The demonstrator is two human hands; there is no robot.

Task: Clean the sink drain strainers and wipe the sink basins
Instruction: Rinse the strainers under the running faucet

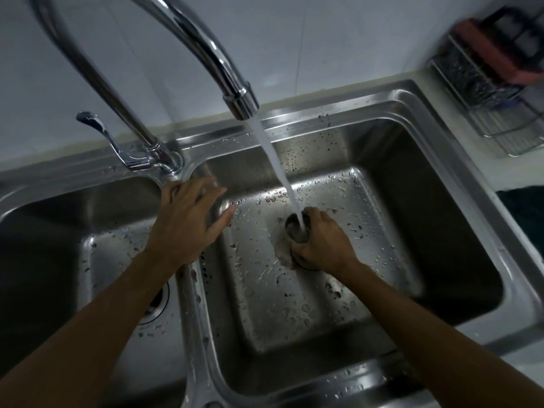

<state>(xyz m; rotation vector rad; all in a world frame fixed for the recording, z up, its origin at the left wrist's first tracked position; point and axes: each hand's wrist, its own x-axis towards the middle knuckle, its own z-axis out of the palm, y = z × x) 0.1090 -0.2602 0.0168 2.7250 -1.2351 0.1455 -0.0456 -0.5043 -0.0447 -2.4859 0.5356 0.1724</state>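
Far beyond the left hand (pixel 188 219), a pale grey wall (pixel 323 39) of large tiles with thin grout lines. A soft patch of reflected light on it, high above the right hand (pixel 323 242). At the wall's foot, a narrow strip of pale countertop (pixel 206 119).

Up and to the right of the right hand, a wire rack (pixel 500 113) on the countertop against the wall, blurred, holding a reddish block (pixel 494 54) with something dark behind it. Straight right of the right hand, at the frame edge, a dark green cloth (pixel 524 210).

Dim, cool light overall. Bright glints along the chrome faucet (pixel 176 33) arching above both hands.
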